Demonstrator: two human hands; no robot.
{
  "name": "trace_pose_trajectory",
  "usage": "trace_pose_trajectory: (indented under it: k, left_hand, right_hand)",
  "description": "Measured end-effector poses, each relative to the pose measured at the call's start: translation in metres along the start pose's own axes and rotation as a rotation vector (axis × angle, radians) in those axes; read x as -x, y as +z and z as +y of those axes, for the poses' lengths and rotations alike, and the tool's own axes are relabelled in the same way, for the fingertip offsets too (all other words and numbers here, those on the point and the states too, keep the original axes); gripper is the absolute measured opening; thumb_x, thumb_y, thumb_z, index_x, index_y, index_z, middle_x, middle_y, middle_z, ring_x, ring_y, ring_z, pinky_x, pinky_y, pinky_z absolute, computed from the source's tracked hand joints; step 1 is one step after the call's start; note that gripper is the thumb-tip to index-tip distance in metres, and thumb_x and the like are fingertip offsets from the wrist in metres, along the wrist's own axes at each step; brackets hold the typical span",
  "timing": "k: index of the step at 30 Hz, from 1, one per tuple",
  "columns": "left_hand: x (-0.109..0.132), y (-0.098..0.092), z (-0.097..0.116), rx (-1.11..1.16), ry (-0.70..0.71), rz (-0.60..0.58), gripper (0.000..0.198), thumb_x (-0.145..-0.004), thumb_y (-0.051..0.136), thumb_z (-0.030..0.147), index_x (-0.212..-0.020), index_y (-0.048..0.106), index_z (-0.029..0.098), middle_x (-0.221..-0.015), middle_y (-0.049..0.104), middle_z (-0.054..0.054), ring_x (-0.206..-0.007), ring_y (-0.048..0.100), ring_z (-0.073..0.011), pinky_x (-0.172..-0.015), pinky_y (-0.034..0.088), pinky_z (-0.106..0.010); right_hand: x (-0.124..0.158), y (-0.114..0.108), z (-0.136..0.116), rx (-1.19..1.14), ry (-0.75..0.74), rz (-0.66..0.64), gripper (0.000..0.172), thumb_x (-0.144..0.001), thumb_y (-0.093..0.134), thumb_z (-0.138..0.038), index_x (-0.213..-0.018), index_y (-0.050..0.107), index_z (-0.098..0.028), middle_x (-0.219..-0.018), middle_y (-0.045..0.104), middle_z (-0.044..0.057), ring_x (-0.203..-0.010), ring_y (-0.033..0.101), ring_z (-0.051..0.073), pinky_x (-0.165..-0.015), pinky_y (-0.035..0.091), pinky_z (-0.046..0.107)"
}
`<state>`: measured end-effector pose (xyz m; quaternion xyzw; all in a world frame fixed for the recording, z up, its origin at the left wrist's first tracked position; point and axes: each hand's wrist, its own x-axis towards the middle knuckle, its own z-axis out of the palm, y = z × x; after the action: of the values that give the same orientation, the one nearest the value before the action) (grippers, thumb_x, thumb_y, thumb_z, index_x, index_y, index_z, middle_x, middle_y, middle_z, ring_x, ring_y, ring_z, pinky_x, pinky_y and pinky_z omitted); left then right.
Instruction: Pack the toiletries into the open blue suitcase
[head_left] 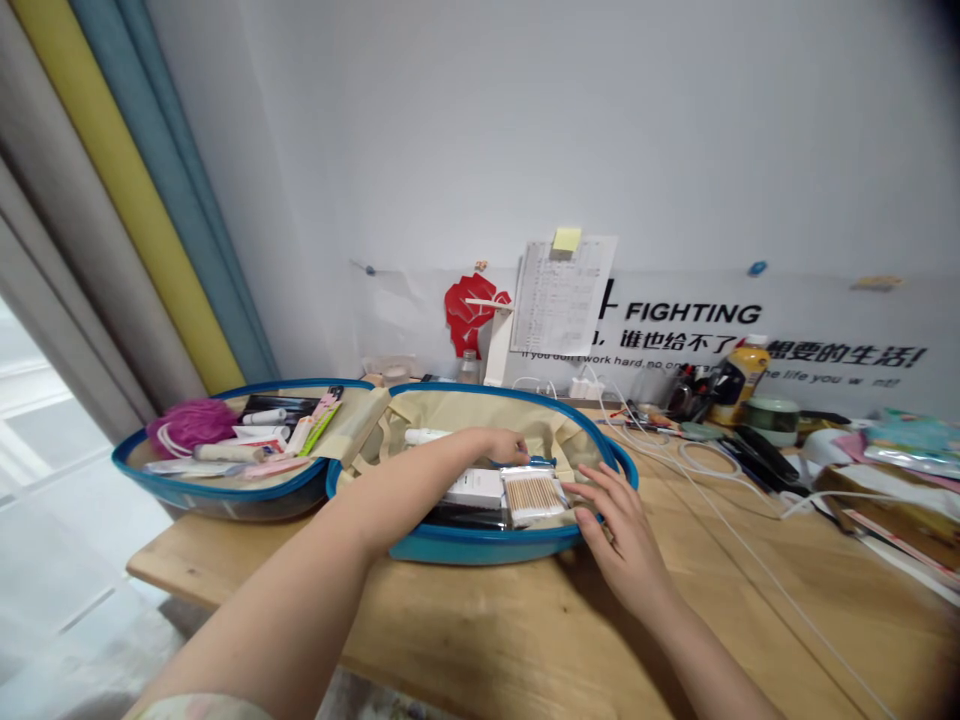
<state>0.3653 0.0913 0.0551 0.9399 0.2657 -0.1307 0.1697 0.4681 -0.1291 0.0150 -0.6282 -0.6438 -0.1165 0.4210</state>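
The right half of an open blue-rimmed case (480, 545) sits on the bench (225, 560), holding a pack of cotton swabs (532, 497), a white box (472, 488) and a white tube (427, 436). Its beige lining (480, 415) shows bare toward the far side. The left hand (487, 447) reaches in with fingers curled together; whether they grip anything cannot be told. The right hand (619, 530) lies open, fingers spread, on the case's near edge just beside the swabs. The left half (217, 490) is well filled with tubes (262, 416) and a pink bath puff (191, 425).
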Motion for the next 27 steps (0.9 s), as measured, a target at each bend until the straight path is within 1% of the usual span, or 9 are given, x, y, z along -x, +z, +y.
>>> trace_pose_trajectory:
  k: [4, 9, 12, 15, 18, 20, 23, 25, 27]
  left_hand:
    - [-0.003, 0.0, -0.004, 0.044, 0.02, 0.01, 0.038, -0.092, 0.038, 0.039, -0.118, 0.058, 0.02, -0.119, 0.066, -0.005, -0.102, 0.061, -0.017, -0.089, 0.047, -0.028]
    - [0.003, -0.008, -0.007, 0.094, 0.033, 0.06, 0.036, -0.089, 0.044, 0.037, -0.115, 0.061, 0.019, -0.116, 0.067, -0.006, -0.1, 0.062, -0.0182, -0.088, 0.047, -0.028]
    - [0.017, -0.023, -0.009, 0.129, 0.047, 0.117, 0.037, -0.088, 0.047, 0.034, -0.119, 0.059, 0.017, -0.12, 0.066, -0.008, -0.102, 0.061, -0.0171, -0.088, 0.045, -0.026]
    - [0.044, -0.045, -0.025, 0.171, 0.066, 0.209, 0.041, -0.092, 0.039, 0.031, -0.129, 0.052, 0.017, -0.112, 0.069, -0.006, -0.098, 0.062, -0.0131, -0.086, 0.045, -0.022]
    - [0.088, -0.068, -0.067, 0.157, -0.012, 0.406, 0.044, -0.094, 0.031, 0.03, -0.132, 0.049, 0.021, -0.098, 0.072, -0.002, -0.088, 0.064, -0.0113, -0.081, 0.046, -0.022]
    - [0.126, -0.079, -0.108, 0.087, -0.159, 0.517, 0.044, -0.091, 0.031, 0.028, -0.129, 0.053, 0.022, -0.103, 0.071, -0.001, -0.093, 0.064, -0.0118, -0.084, 0.046, -0.022]
    - [0.189, -0.081, -0.176, 0.0, -0.369, 0.54, 0.041, -0.084, 0.039, 0.029, -0.118, 0.061, 0.018, -0.113, 0.068, -0.006, -0.103, 0.061, -0.0191, -0.089, 0.045, -0.027]
    - [0.229, -0.072, -0.216, -0.065, -0.518, 0.499, 0.038, -0.079, 0.044, 0.031, -0.106, 0.066, 0.016, -0.108, 0.069, -0.01, -0.101, 0.062, -0.0255, -0.088, 0.046, -0.034]
    - [0.261, -0.056, -0.246, -0.109, -0.628, 0.418, 0.035, -0.076, 0.047, 0.034, -0.098, 0.068, 0.016, -0.099, 0.071, -0.011, -0.094, 0.064, -0.0281, -0.084, 0.047, -0.037]
  right_hand:
    - [-0.001, -0.001, 0.0, 0.012, -0.002, -0.011, 0.036, -0.09, 0.042, -0.048, -0.106, 0.066, -0.027, -0.123, 0.061, 0.007, -0.127, 0.045, 0.028, -0.101, 0.04, 0.053]
    - [-0.001, -0.001, 0.001, 0.021, -0.006, -0.006, 0.036, -0.09, 0.042, -0.048, -0.104, 0.067, -0.027, -0.123, 0.061, 0.007, -0.127, 0.045, 0.028, -0.1, 0.041, 0.052]
    - [-0.001, 0.0, 0.004, 0.032, -0.019, -0.004, 0.038, -0.09, 0.04, -0.05, -0.104, 0.067, -0.027, -0.122, 0.062, 0.007, -0.126, 0.046, 0.028, -0.099, 0.042, 0.052]
    - [-0.001, 0.001, 0.008, 0.041, -0.037, -0.003, 0.04, -0.09, 0.039, -0.051, -0.105, 0.067, -0.026, -0.122, 0.062, 0.008, -0.125, 0.047, 0.028, -0.098, 0.043, 0.051]
    - [-0.001, 0.003, 0.011, 0.053, -0.042, 0.012, 0.042, -0.089, 0.038, -0.052, -0.103, 0.067, -0.026, -0.122, 0.062, 0.008, -0.124, 0.048, 0.029, -0.097, 0.043, 0.051]
    - [-0.001, 0.004, 0.013, 0.064, -0.048, 0.019, 0.043, -0.09, 0.036, -0.052, -0.103, 0.068, -0.026, -0.121, 0.062, 0.008, -0.123, 0.049, 0.029, -0.097, 0.044, 0.052]
    - [0.0, 0.006, 0.018, 0.082, -0.069, 0.022, 0.045, -0.09, 0.035, -0.053, -0.104, 0.067, -0.025, -0.12, 0.062, 0.009, -0.123, 0.049, 0.029, -0.097, 0.043, 0.052]
    - [0.0, 0.006, 0.021, 0.091, -0.088, 0.029, 0.044, -0.09, 0.036, -0.053, -0.105, 0.067, -0.025, -0.12, 0.062, 0.009, -0.123, 0.049, 0.029, -0.097, 0.043, 0.052]
    - [0.0, 0.007, 0.022, 0.101, -0.111, 0.048, 0.043, -0.09, 0.036, -0.051, -0.105, 0.067, -0.025, -0.12, 0.062, 0.009, -0.122, 0.05, 0.03, -0.096, 0.044, 0.052]
